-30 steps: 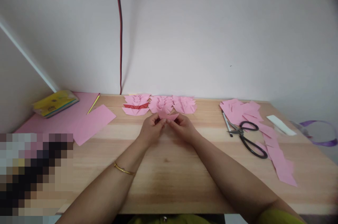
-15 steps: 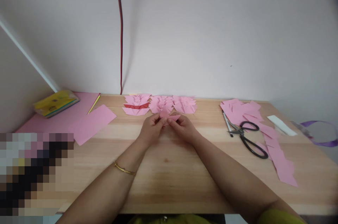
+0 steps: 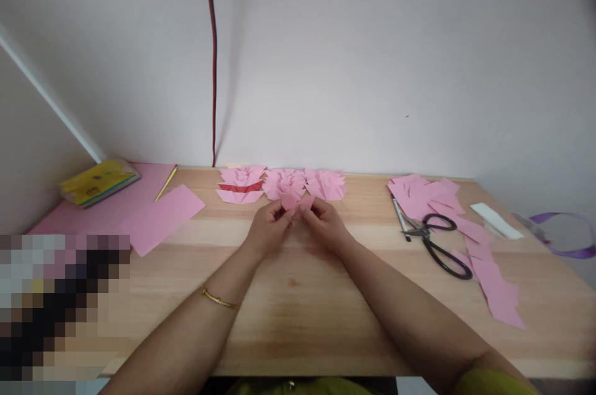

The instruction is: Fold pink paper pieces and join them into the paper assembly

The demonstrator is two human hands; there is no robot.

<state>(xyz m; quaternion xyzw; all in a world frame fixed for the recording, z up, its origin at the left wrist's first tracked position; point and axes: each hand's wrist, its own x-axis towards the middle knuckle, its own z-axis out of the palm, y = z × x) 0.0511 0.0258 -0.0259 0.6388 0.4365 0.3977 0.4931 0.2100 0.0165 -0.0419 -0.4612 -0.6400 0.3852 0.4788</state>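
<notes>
A small folded piece of pink paper [image 3: 289, 201] is held between both hands near the middle of the table. My left hand [image 3: 270, 225] pinches its left side, thumb on the near face. On the right side, my right hand [image 3: 323, 221] pinches it with thumb and fingers. Both thumb tips are close together at the paper's lower edge. Just beyond the hands lie several folded pink paper shapes [image 3: 326, 185] in three groups, with one red strip [image 3: 239, 187] in the left group.
Scissors [image 3: 424, 232] and a pen [image 3: 400, 218] lie at right beside cut pink pieces [image 3: 414, 196] and a white strip [image 3: 496, 221]. At left are pink sheets [image 3: 167, 218], a yellow pencil [image 3: 166, 184] and a yellow packet [image 3: 100, 182].
The pink paper between my hands has changed shape: its right point, which stuck out over my right hand, now stands more upright. Both hands have barely moved.
</notes>
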